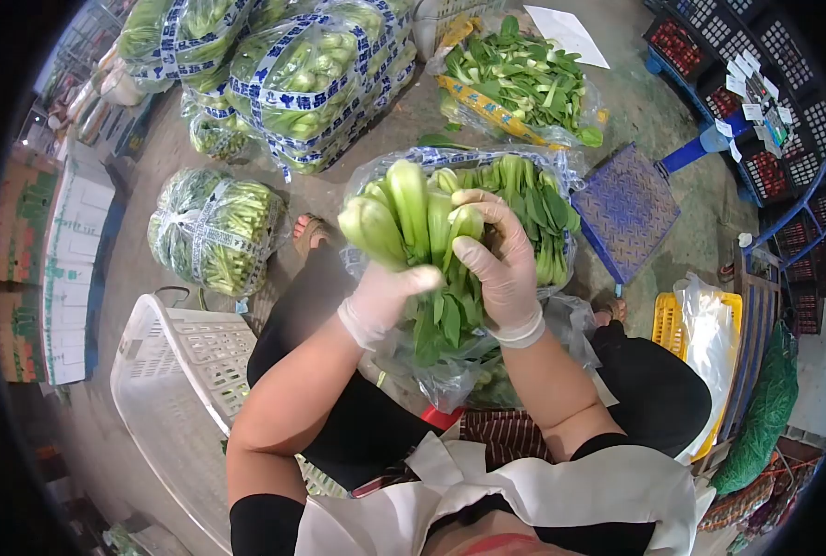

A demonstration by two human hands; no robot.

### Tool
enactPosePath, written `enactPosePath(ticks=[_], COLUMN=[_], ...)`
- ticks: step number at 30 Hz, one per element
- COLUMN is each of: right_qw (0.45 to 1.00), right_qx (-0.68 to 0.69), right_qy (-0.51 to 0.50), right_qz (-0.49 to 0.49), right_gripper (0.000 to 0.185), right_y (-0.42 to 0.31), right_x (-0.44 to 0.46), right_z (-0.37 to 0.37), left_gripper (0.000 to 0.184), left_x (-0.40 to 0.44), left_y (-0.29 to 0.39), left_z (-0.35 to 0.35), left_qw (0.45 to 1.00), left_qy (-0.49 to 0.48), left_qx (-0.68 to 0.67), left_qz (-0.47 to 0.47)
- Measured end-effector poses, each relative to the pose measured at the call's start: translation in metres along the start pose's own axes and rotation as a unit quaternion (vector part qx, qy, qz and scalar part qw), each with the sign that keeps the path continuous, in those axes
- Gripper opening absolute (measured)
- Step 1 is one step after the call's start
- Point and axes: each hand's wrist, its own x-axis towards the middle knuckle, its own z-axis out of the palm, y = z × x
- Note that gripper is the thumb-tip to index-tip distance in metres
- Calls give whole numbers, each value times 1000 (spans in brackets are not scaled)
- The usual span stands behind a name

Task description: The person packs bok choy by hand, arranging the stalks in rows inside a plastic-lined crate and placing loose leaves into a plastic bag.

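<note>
Both hands wear thin whitish gloves. My left hand (385, 294) is wrapped round the lower left side of a bunch of bok choy (410, 208), its thumb across the stems. On the right side of the same bunch, my right hand (501, 264) has its fingers curled over a pale stem base. The white bases point up and away, and green leaves hang down between the wrists. Just behind the bunch, an open plastic bag (568, 171) holds more bok choy (524, 190), lying in rows. The palms are hidden by the stems.
A white crate (167, 408) stands at the left, near a wrapped vegetable bundle (214, 232). Large taped bags (306, 83) are at the upper left. Loose greens (524, 83) lie at the top. A blue metal platform (626, 211) and a yellow crate (665, 320) are at the right.
</note>
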Motion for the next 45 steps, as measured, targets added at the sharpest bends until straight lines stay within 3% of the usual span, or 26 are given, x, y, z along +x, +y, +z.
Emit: enactPosePath(ticks=[4,8,10,14,16,19,22,23,25,28,29,30,31,33,34,35,37,39,43,45], right_qw=[992,982,984,990,944,990,982,980,960,995,995,980,947,906,861,862,812,824,937,983], right_qx=[70,159,153,-61,-265,-66,42,86,149,26,-85,-193,-260,-324,-405,-404,-440,-428,-304,-180], right_qy=[-3,68,85,83,61,79,101,136,222,88,34,-21,-122,-272,-306,-307,-382,-369,-172,-46], right_qz=[-102,-74,-33,-95,-190,-101,-154,-116,-78,-34,-35,-33,-143,-24,-21,-19,-8,-34,-23,9], right_gripper=[27,25,24,31,33,33,28,28,37,47,51,56,68,66,58,58,46,37,30,30], right_y=[13,26,29,26,21,16,-3,-16,-40,-57,-65,-72,-68,-85,-89,-91,-92,-81,-69,-71], right_x=[-3,1,1,-4,-2,-9,-4,-5,11,36,38,39,48,49,51,53,53,49,39,40], right_z=[0,5,7,11,8,9,7,6,3,-27,-27,-24,-25,-20,-17,-17,-18,-20,-27,-29], left_gripper=[71,74,74,68,66,64,65,63,64,67,73,81,83,83,83,82,81,82,87,87], left_x=[-2,-1,-1,-3,-3,-5,-6,-6,-3,-7,-9,-5,-5,-9,-9,-6,-3,-5,-5,-2], left_y=[1,13,12,13,11,9,18,19,20,21,23,29,25,-3,-3,-2,1,5,17,10], left_z=[9,11,7,6,6,10,12,11,4,-1,4,12,12,-2,-6,-9,-15,-11,-4,-14], left_qw=[982,961,960,982,992,993,987,988,998,968,965,970,973,974,974,964,939,949,970,966], left_qy=[20,-70,-59,-1,31,50,51,59,57,27,-1,-50,-58,-60,-60,-113,-196,-199,-188,-182], left_qx=[-181,-261,-268,-185,-113,-104,-153,-142,7,244,262,239,224,220,220,238,282,239,110,145], left_qz=[-51,-53,-58,-49,-36,-2,-26,-24,3,-55,-25,19,14,6,5,-10,-30,-45,-106,-115])
